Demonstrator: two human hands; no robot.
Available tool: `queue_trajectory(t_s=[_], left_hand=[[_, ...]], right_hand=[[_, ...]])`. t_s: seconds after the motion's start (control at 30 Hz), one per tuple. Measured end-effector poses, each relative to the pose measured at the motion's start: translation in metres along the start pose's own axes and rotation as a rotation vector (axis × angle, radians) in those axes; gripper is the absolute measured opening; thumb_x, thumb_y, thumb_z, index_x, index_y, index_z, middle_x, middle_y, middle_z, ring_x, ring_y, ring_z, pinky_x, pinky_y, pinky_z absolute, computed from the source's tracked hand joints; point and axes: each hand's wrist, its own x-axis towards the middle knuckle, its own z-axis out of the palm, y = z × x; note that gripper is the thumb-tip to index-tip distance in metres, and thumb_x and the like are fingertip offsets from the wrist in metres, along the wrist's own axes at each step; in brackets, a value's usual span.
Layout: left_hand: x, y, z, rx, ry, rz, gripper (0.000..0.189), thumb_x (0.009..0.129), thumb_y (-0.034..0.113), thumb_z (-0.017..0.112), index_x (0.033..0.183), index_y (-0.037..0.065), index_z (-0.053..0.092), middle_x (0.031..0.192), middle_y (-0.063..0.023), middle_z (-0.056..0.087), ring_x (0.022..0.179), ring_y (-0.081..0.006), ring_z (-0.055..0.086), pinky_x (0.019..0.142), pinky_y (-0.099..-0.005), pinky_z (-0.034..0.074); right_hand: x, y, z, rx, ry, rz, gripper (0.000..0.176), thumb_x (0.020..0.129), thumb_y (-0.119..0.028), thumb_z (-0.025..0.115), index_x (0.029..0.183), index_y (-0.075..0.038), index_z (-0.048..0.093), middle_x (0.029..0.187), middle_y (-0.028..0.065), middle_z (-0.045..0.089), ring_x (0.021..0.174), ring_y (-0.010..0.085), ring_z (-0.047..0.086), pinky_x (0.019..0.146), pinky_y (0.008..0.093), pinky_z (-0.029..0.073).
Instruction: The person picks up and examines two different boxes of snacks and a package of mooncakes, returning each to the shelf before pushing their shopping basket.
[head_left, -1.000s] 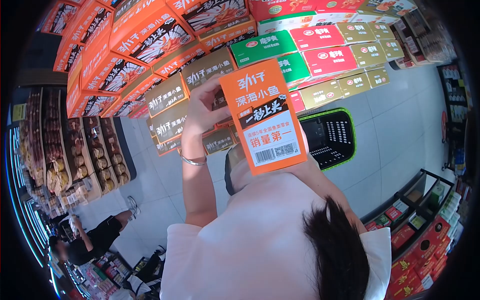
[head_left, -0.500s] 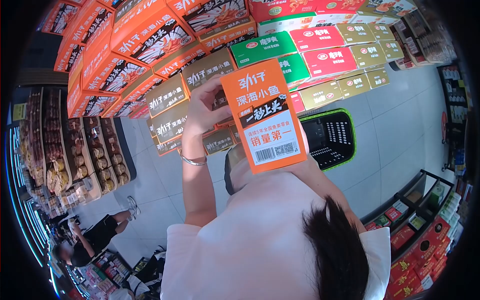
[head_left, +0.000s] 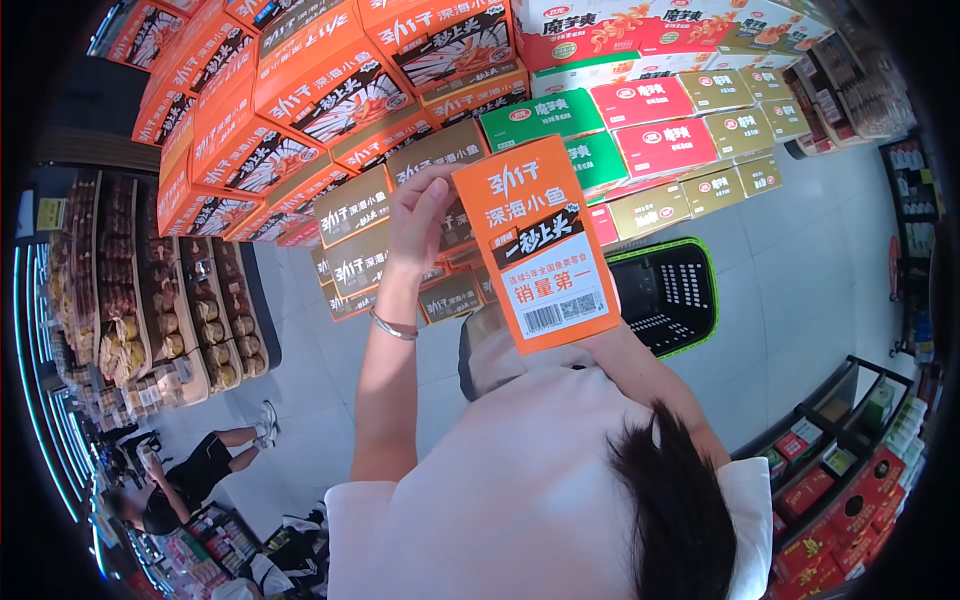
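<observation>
An orange box (head_left: pixel 540 245) with white lettering, a black band and a barcode label is held up in front of my chest. My left hand (head_left: pixel 424 220), below a silver bracelet on the wrist, is at the box's upper left side, thumb and fingers bent at its edge. My right hand (head_left: pixel 612 335) is at the lower right side of the box, mostly hidden behind it. Behind the box are stacked orange cartons (head_left: pixel 330 85) and brown-sided ones, with green (head_left: pixel 540 118), red (head_left: pixel 662 147) and gold cartons to the right.
A black basket with a green rim (head_left: pixel 712 290) is on the tiled floor beyond my right hand. Shelves of packaged food (head_left: pixel 165 300) stand at the left, and a rack of red boxes (head_left: pixel 850 510) at the lower right. A person (head_left: pixel 195 480) is at the lower left.
The orange box has shifted slightly right and down. My left hand's fingers have straightened somewhat along its edge. The cartons and basket appear a little farther right and lower in view.
</observation>
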Motion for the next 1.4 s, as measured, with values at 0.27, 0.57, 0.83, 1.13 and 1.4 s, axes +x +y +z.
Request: queue_trajectory(t_s=[0.27, 0.57, 0.83, 1.13, 1.4], left_hand=[[0.004, 0.002, 0.000, -0.067, 0.007, 0.025, 0.031, 0.098, 0.020, 0.051, 0.113, -0.005, 0.062, 0.104, -0.0126, 0.068, 0.096, -0.0200, 0.065, 0.091, -0.0351, 0.049], [-0.002, 0.004, 0.008, 0.104, -0.047, 0.045, 0.025, 0.090, 0.005, 0.061, 0.113, -0.005, 0.061, 0.105, -0.0123, 0.067, 0.096, -0.0197, 0.065, 0.088, -0.0331, 0.052], [-0.002, 0.007, 0.012, 0.162, -0.157, 0.108, 0.024, 0.086, 0.000, 0.065, 0.110, -0.006, 0.063, 0.113, -0.0119, 0.061, 0.101, -0.0195, 0.061, 0.089, -0.0330, 0.052], [-0.002, 0.009, 0.014, 0.133, -0.107, 0.103, 0.024, 0.088, 0.006, 0.067, 0.109, -0.004, 0.063, 0.111, -0.0111, 0.064, 0.101, -0.0175, 0.061, 0.092, -0.0328, 0.049], [-0.001, 0.007, 0.011, 0.131, -0.115, 0.100, 0.025, 0.088, 0.006, 0.067, 0.110, -0.004, 0.063, 0.112, -0.0110, 0.064, 0.101, -0.0175, 0.061, 0.092, -0.0330, 0.049]], right_hand=[[0.000, -0.001, 0.005, 0.066, -0.057, 0.001, 0.057, 0.103, -0.045, 0.019, 0.142, -0.008, 0.038, 0.137, 0.0125, 0.050, 0.125, 0.0283, 0.051, 0.104, 0.0472, 0.042], [0.002, -0.001, 0.001, 0.061, -0.122, 0.064, 0.058, 0.101, -0.047, 0.030, 0.142, -0.007, 0.037, 0.135, 0.0157, 0.051, 0.119, 0.0321, 0.055, 0.097, 0.0485, 0.049], [0.001, 0.003, -0.009, 0.110, -0.033, 0.088, 0.060, 0.099, -0.048, 0.037, 0.140, -0.005, 0.040, 0.133, 0.0180, 0.053, 0.115, 0.0341, 0.058, 0.092, 0.0505, 0.052], [0.002, 0.002, -0.011, 0.151, 0.029, 0.084, 0.061, 0.100, -0.048, 0.035, 0.141, -0.004, 0.040, 0.133, 0.0177, 0.053, 0.115, 0.0344, 0.059, 0.093, 0.0510, 0.052], [0.005, -0.002, 0.004, 0.092, -0.076, 0.083, 0.061, 0.098, -0.049, 0.039, 0.141, -0.005, 0.041, 0.133, 0.0179, 0.054, 0.116, 0.0342, 0.058, 0.093, 0.0517, 0.051]])
